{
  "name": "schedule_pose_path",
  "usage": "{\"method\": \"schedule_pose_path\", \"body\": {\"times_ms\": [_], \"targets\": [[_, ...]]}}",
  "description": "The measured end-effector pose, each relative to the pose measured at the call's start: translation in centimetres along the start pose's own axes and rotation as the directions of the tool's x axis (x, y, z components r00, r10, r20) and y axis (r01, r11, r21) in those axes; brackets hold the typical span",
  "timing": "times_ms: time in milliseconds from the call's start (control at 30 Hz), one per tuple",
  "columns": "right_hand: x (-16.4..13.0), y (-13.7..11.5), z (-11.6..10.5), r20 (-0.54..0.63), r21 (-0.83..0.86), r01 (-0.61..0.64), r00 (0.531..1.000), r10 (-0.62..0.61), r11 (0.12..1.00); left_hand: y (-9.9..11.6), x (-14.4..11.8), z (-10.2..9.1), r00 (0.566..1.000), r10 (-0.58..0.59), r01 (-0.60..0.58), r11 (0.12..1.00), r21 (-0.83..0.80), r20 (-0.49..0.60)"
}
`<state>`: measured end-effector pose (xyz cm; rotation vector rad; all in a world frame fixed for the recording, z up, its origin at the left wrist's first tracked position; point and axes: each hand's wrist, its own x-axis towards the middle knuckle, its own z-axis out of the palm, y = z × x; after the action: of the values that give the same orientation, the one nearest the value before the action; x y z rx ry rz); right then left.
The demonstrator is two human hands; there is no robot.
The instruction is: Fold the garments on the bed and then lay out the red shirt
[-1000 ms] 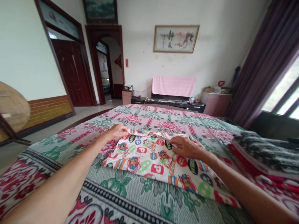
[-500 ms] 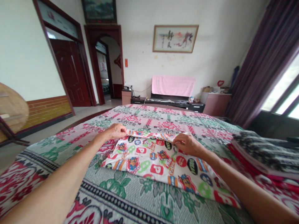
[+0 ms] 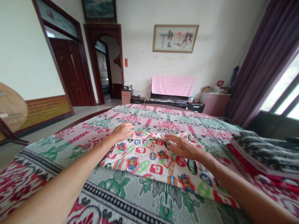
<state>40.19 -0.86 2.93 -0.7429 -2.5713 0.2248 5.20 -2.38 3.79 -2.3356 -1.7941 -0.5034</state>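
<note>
Lying crosswise on the floral cover point(image 3: 149, 116), well short of its far edge, the cartoon-print cloth point(image 3: 149, 158) sits mostly nearer the body than both hands, its right end slanting closer. The left hand point(image 3: 122, 132) bends over its far-left corner, any pinch hidden; the right hand point(image 3: 182, 147), nearer the middle, rests loosely extended on it.
</note>
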Motion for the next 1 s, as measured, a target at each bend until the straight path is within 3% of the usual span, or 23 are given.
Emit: {"method": "schedule_pose_path", "body": {"times_ms": [100, 200, 267, 433, 600, 800, 1000], "targets": [[-0.2, 0.0, 0.4, 0.109, -0.031, -0.051, 0.993, 0.054, 0.998, 0.9, -0.4, 0.9, 0.981, 0.002, -0.005, 1.000, 0.012, 0.191], [-0.4, -0.2, 0.6, 0.200, -0.059, -0.089, 0.975, 0.099, 0.994, 1.0, -1.0, 1.0, 0.904, -0.124, 0.120, 0.992, 0.036, 0.408], [-0.4, -0.4, 0.6, 0.224, -0.067, -0.098, 0.968, 0.110, 0.993, 0.8, -1.2, 1.0, 0.871, -0.157, 0.160, 0.987, 0.033, 0.466], [-0.2, -0.6, 0.2, 0.223, -0.017, -0.148, 0.964, 0.148, 0.989, 0.2, -1.2, 1.3, 0.876, -0.149, 0.164, 0.986, 0.006, 0.460], [-0.8, 2.2, -0.9, 0.021, -0.134, -0.256, 0.965, 0.261, 0.957, -0.3, -0.9, 2.1, 0.888, -0.166, 0.167, 0.985, 0.035, 0.429], [-3.0, 6.0, -2.0, 0.041, -0.203, -0.424, 0.897, 0.440, 0.883, -0.3, -0.9, 2.1, 0.886, -0.165, 0.162, 0.986, 0.045, 0.434], [-3.8, 7.3, -1.7, 0.020, -0.208, -0.535, 0.835, 0.550, 0.819, 0.2, -0.9, 1.7, 0.872, -0.178, 0.172, 0.984, 0.055, 0.457]]}}
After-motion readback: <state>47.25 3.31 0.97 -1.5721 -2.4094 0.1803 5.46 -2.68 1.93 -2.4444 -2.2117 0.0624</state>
